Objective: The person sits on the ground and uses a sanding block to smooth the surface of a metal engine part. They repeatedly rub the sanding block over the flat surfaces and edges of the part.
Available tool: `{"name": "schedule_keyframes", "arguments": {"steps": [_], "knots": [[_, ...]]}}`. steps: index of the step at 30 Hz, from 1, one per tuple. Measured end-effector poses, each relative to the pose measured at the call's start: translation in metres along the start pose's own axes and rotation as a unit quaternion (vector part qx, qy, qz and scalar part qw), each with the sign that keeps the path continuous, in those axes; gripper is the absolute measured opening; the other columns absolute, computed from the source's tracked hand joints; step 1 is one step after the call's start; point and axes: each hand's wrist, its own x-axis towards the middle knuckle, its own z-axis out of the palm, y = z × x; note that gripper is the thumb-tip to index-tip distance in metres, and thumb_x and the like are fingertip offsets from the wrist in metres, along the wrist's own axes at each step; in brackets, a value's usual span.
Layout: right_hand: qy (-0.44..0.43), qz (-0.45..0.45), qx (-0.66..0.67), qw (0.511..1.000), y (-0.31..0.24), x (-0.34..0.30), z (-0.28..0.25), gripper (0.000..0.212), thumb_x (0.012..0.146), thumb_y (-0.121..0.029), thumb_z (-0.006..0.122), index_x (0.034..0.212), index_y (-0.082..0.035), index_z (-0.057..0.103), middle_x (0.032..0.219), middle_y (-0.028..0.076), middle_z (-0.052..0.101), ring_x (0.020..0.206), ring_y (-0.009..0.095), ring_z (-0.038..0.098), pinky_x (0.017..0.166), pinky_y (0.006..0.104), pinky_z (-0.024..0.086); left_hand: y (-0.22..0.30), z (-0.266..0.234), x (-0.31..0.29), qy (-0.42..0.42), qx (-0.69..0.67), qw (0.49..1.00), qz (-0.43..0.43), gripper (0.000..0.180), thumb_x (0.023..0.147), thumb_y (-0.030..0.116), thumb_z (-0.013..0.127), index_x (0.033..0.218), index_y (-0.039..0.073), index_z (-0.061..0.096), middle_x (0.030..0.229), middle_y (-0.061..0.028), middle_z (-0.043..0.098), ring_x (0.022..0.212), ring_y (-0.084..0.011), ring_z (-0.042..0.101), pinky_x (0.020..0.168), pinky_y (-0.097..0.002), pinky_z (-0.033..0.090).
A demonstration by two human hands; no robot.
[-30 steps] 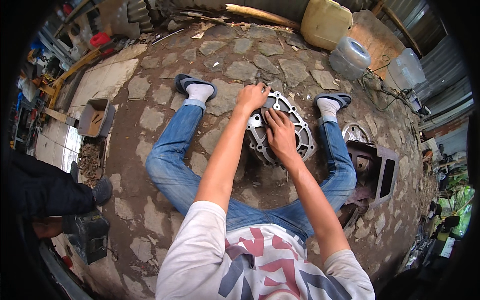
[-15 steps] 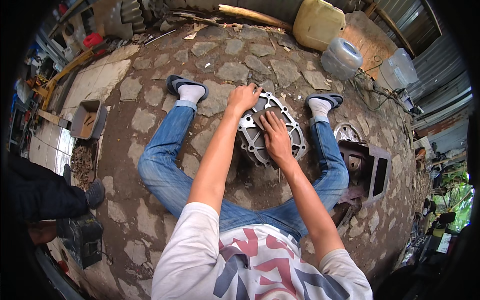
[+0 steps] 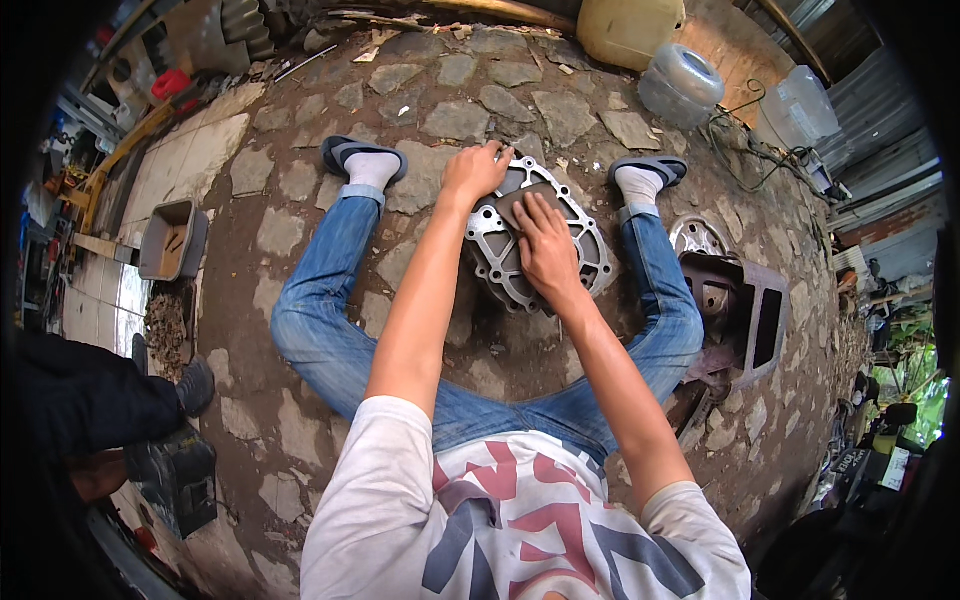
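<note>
A silver-grey cast metal housing (image 3: 492,245) with open ribs and bolt holes round its rim sits on the ground between my legs. My left hand (image 3: 474,174) is closed over its far left edge, the fingertips partly hidden. My right hand (image 3: 546,245) lies on the upper face, its fingers stretched and pressing down a brown-grey piece of sandpaper (image 3: 510,206). Part of that sheet is covered by the fingers. The housing's underside is hidden.
By my right leg lie a rusty metal casing (image 3: 768,330) and a round metal part (image 3: 697,238). A grey tub (image 3: 172,240) stands to the left, near a dark battery-like box (image 3: 180,480) and another person's leg (image 3: 100,395). Plastic containers (image 3: 682,88) stand far right.
My right hand and the sandpaper have shifted slightly toward the far left over the housing. My left hand keeps its grip on the edge. The whole view has tilted a little.
</note>
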Motion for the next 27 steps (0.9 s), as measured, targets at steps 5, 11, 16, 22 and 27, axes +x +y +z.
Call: {"name": "schedule_keyframes", "arguments": {"steps": [5, 11, 16, 22, 27], "knots": [[-0.02, -0.009, 0.005, 1.0, -0.017, -0.012, 0.007, 0.057, 0.089, -0.005, 0.06, 0.146, -0.005, 0.052, 0.153, 0.019, 0.047, 0.145, 0.036, 0.04, 0.119, 0.05, 0.033, -0.001, 0.0, 0.0, -0.001, -0.001, 1.0, -0.007, 0.05, 0.101, 0.052, 0.046, 0.125, 0.014, 0.068, 0.113, -0.0226, 0.072, 0.109, -0.0413, 0.067, 0.094, -0.0508, 0.052], [-0.004, 0.024, -0.018, 1.0, -0.013, -0.015, 0.006, 0.061, 0.089, -0.005, 0.061, 0.149, -0.01, 0.05, 0.154, 0.016, 0.046, 0.146, 0.034, 0.039, 0.121, 0.0495, 0.03, 0.004, -0.004, -0.002, -0.008, -0.002, 1.0, -0.009, 0.05, 0.102, 0.052, 0.046, 0.127, 0.015, 0.067, 0.115, -0.0218, 0.072, 0.111, -0.0408, 0.067, 0.096, -0.0498, 0.052], [-0.031, -0.015, -0.018, 0.999, -0.01, -0.021, -0.001, 0.057, 0.09, -0.005, 0.056, 0.148, -0.009, 0.051, 0.152, 0.017, 0.05, 0.145, 0.034, 0.042, 0.121, 0.0496, 0.031, 0.005, -0.006, 0.0, -0.01, -0.003, 1.0, -0.014, 0.051, 0.102, 0.053, 0.045, 0.128, 0.015, 0.067, 0.118, -0.0212, 0.071, 0.113, -0.0405, 0.066, 0.098, -0.0499, 0.051], [0.196, 0.024, 0.019, 0.98, 0.013, 0.011, -0.044, 0.061, 0.089, 0.002, 0.055, 0.148, -0.012, 0.053, 0.157, 0.016, 0.045, 0.15, 0.034, 0.035, 0.123, 0.0516, 0.025, 0.0, -0.004, -0.006, -0.016, -0.008, 1.0, -0.022, 0.052, 0.102, 0.054, 0.045, 0.128, 0.015, 0.067, 0.12, -0.0213, 0.07, 0.115, -0.0402, 0.065, 0.099, -0.0491, 0.05], [0.096, -0.051, -0.042, 0.993, 0.0, 0.004, -0.043, 0.061, 0.095, -0.012, 0.057, 0.154, -0.01, 0.043, 0.163, 0.014, 0.036, 0.154, 0.033, 0.027, 0.124, 0.053, 0.018, -0.001, 0.0, -0.002, 0.011, -0.017, 1.0, -0.003, 0.05, 0.1, 0.052, 0.048, 0.123, 0.013, 0.069, 0.115, -0.0228, 0.071, 0.111, -0.0408, 0.066, 0.096, -0.0517, 0.052]]}}
